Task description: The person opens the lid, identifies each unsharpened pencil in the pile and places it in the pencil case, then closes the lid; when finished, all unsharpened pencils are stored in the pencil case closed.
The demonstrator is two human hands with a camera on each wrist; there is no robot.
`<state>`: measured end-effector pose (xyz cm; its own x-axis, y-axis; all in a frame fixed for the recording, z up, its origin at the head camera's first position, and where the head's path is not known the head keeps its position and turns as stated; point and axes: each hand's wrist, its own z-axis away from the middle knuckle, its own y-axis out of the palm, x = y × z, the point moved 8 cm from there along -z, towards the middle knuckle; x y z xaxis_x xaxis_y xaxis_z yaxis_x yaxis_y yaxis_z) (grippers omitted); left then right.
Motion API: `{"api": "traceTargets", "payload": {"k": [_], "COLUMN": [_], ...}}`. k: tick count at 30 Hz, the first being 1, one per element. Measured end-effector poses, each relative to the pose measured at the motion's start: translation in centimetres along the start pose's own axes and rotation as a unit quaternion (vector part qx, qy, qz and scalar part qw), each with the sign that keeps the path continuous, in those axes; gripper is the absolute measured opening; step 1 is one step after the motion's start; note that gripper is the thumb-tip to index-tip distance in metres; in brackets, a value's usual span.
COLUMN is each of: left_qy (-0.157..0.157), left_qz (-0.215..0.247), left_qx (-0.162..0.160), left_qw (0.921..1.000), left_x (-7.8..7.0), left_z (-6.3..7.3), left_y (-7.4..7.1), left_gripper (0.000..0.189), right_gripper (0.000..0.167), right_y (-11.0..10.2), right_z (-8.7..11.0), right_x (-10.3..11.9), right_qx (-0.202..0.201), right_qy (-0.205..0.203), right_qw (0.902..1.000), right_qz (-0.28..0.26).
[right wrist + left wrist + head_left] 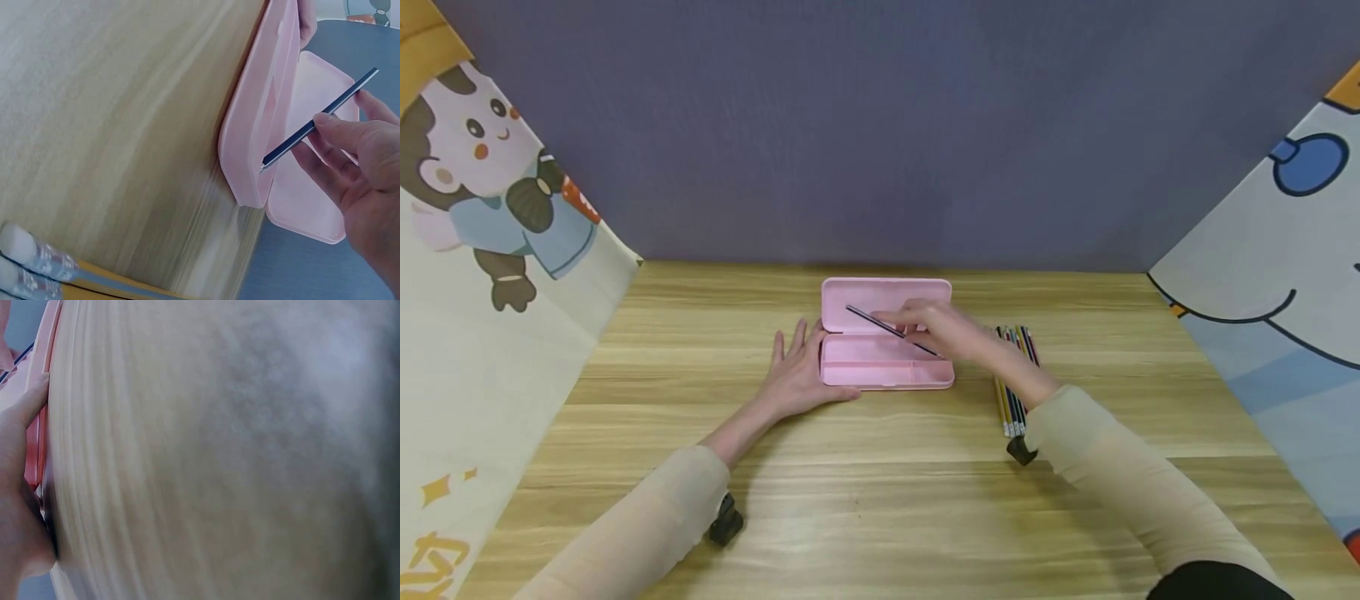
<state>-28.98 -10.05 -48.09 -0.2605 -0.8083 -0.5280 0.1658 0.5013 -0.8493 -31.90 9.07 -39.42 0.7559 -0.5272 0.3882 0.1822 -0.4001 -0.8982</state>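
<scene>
A pink pencil case (887, 387) lies with its lid (842, 292) laid back behind its two-compartment base. My right hand (936, 327) pinches a dark pencil (872, 318) between thumb and fingers, slanted over the case. In the right wrist view the pencil (344, 99) has its lower, silvery end at the right end of the base. At the case's left front corner my left hand (801, 379) rests with spread, straight fingers; its thumb (31, 400) lies along the front wall.
Several pencils (1011, 400) lie in a bundle right of the case, partly under the right forearm; their white erasers (17, 244) show in the right wrist view. A dark grey panel (880, 133) stands behind the wooden table (865, 500), with cartoon-printed panels at both sides.
</scene>
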Motion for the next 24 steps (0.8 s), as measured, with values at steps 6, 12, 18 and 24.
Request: {"api": "traceTargets", "payload": {"k": [6, 12, 18, 24], "left_qy": [-0.001, 0.000, -0.002, 0.003], "left_qz": [0.000, 0.002, 0.002, -0.001], "left_qx": [0.000, 0.000, 0.001, 0.005], "left_qw": [1.0000, 1.0000, 1.0000, 1.0000], "left_x": [0.0, 0.0, 0.0, -0.1], "left_z": [0.1, 0.1, 0.1, 0.0], "left_y": [-0.1, -0.1, 0.0, 0.1], "left_gripper": [0.116, 0.116, 0.117, 0.119], "right_gripper": [0.057, 0.052, 0.049, 0.042], "right_y": [0.8, 1.4, 2.4, 3.2], "right_z": [0.0, 0.0, -0.2, -0.1], "right_x": [0.1, 0.3, 0.2, 0.2], "right_qx": [0.020, 0.039, 0.062, 0.070], "right_qy": [0.001, -0.002, 0.000, -0.007], "right_qw": [0.9998, 0.9992, 0.9980, 0.9975], "right_qz": [0.008, 0.004, 0.007, 0.006]}}
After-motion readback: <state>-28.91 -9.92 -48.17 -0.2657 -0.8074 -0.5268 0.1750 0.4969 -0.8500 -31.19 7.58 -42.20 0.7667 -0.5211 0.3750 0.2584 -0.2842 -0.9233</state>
